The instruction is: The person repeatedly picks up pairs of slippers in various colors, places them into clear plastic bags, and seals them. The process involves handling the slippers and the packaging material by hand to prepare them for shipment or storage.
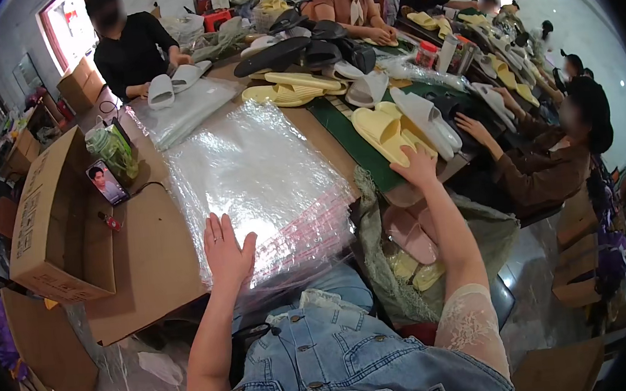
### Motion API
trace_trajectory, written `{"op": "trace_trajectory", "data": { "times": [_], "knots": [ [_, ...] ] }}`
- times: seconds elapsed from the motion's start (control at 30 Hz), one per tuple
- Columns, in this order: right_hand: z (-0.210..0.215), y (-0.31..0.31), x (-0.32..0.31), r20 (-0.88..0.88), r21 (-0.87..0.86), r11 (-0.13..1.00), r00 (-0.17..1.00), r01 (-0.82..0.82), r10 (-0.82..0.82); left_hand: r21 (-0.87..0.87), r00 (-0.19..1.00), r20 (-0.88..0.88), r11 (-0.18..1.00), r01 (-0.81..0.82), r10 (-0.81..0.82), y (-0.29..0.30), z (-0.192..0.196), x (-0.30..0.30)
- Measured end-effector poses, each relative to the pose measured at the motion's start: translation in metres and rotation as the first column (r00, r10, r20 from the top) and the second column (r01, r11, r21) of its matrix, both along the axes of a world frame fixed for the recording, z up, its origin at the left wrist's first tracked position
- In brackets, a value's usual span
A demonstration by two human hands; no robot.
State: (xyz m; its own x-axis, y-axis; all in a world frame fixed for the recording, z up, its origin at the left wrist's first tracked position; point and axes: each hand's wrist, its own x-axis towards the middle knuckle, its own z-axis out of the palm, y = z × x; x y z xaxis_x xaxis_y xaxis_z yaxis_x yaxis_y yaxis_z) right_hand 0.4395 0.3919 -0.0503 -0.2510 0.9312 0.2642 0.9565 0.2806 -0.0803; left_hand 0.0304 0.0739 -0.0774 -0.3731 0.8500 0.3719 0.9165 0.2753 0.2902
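My left hand (229, 253) lies flat, fingers spread, on the lower left part of a stack of clear plastic bags (251, 164) with pink edges. Over on the right, my right hand (417, 165) closes round the near end of a pair of pale yellow slide sandals (382, 131), which rest on a green surface. Its palm and thumb are partly hidden. Beside that pair is a white slide sandal (425, 120). Below my right forearm, a woven sack (387, 278) stands with its mouth spread, holding pink slides (408, 236) and yellow ones.
An upright cardboard box (58, 218) borders the table's left side, near a phone (106, 182) and a green jug (112, 150). Slides in black, yellow and white pile up at the table's middle (301, 55). A co-worker's hand (474, 128) is close on the right; other people sit around the table.
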Motion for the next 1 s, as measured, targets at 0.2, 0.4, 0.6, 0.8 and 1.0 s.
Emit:
{"op": "trace_trajectory", "data": {
  "times": [0.2,0.4,0.6,0.8,1.0],
  "knots": [
    [0.015,0.012,-0.026,0.016,-0.116,0.99,0.997,0.074,-0.073,0.015,1.0,0.001,1.0,-0.01,0.01,-0.003,-0.002,0.0],
    [0.018,-0.04,-0.073,0.094,-0.014,1.0,0.996,-0.01,0.012,0.01,1.0,0.016,1.0,-0.013,0.013,-0.001,0.002,0.003],
    [0.018,-0.075,-0.092,-0.138,0.027,0.97,0.96,-0.241,0.242,-0.001,1.0,0.005,1.0,-0.018,0.018,-0.003,-0.001,0.002],
    [0.024,-0.021,-0.105,-0.188,-0.031,0.999,0.982,-0.021,0.014,0.012,1.0,0.003,1.0,-0.009,0.009,-0.003,-0.001,0.001],
    [-0.002,0.026,-0.121,-0.188,-0.054,0.998,0.982,-0.014,0.004,0.008,1.0,0.005,1.0,-0.01,0.01,-0.004,0.002,0.002]
  ]
}}
